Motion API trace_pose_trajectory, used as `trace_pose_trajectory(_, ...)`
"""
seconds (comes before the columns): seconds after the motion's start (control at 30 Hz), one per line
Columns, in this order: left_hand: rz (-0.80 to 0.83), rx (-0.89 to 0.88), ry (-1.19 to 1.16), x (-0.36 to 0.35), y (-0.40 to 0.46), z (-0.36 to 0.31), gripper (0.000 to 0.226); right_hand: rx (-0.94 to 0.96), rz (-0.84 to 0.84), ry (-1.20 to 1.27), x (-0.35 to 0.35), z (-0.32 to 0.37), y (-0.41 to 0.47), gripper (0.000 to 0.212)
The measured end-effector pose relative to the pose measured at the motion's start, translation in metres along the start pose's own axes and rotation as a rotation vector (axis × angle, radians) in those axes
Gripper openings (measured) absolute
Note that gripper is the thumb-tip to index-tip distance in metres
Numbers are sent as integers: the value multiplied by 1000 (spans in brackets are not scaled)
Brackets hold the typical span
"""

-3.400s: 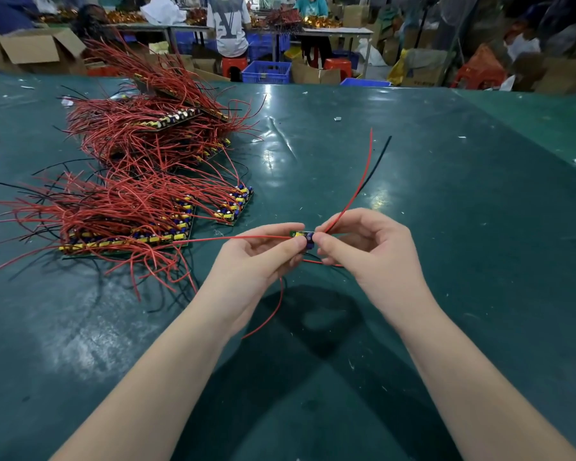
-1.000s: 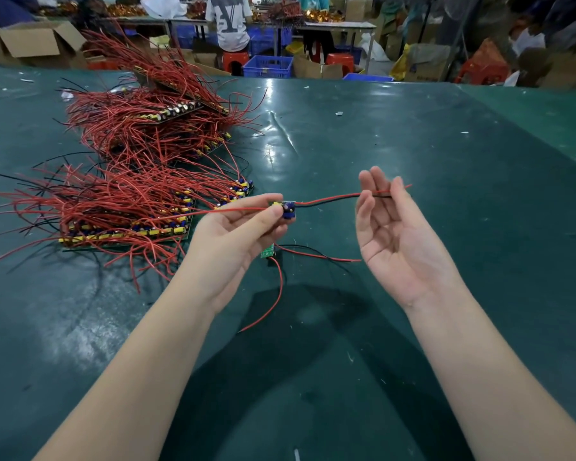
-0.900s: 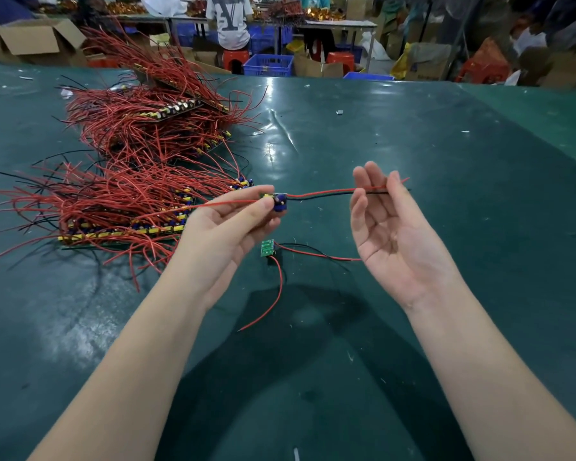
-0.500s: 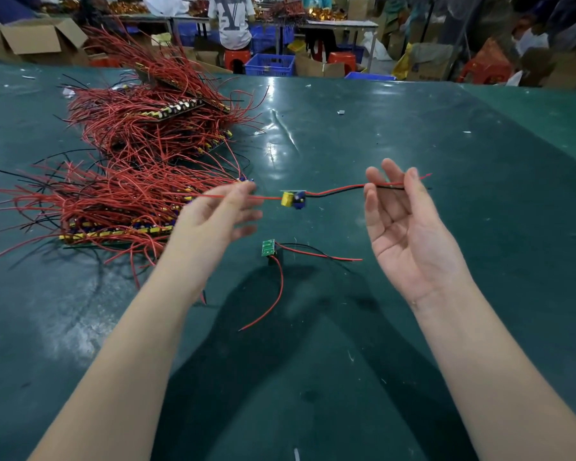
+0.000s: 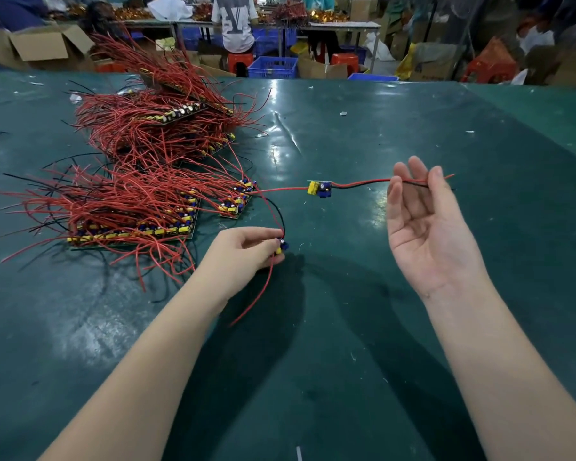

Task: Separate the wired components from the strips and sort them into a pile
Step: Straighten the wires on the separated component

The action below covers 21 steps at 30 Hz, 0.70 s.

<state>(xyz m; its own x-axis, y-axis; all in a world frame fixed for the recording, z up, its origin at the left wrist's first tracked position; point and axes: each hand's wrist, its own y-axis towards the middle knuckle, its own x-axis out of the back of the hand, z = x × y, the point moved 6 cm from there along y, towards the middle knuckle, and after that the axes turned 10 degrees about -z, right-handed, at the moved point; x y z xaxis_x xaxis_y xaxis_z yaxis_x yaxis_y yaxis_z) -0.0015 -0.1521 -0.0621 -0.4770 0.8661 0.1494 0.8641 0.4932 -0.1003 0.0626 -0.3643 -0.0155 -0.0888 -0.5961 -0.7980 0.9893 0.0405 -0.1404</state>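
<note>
Strips of small boards [image 5: 130, 229] with yellow and blue parts and many red wires lie piled at the left, with a short strip [image 5: 235, 205] nearest the middle. My right hand [image 5: 423, 224] is raised palm up, its fingers pinching the red and black wires of one wired component [image 5: 319, 188]. That component hangs in the air, and its other red wire runs left toward the short strip. My left hand [image 5: 243, 252] is low over the table and pinches a second wired component [image 5: 281, 246], whose red and black wires curl up and down from it.
A second heap of wired strips [image 5: 167, 118] lies further back on the left. The green table mat [image 5: 346, 327] spreads under both arms. Beyond the table's far edge are cardboard boxes [image 5: 47, 48], blue crates [image 5: 273, 66], stools and seated people.
My left hand let go of the component hanging from my right hand, dropped down and took hold of the separated component that lay on the table. My right hand stayed raised.
</note>
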Motion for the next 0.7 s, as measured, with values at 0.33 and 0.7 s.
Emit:
trace_pose_trajectory(0.33, 87, -259, -189, -9, -22, -34, 26, -49, 7, -91, -3, -11, -5, 34)
trace_pose_trajectory(0.7, 3, -104, -696, -4, -20, -33, 19, -33, 113, -266, -10, -25, -13, 30)
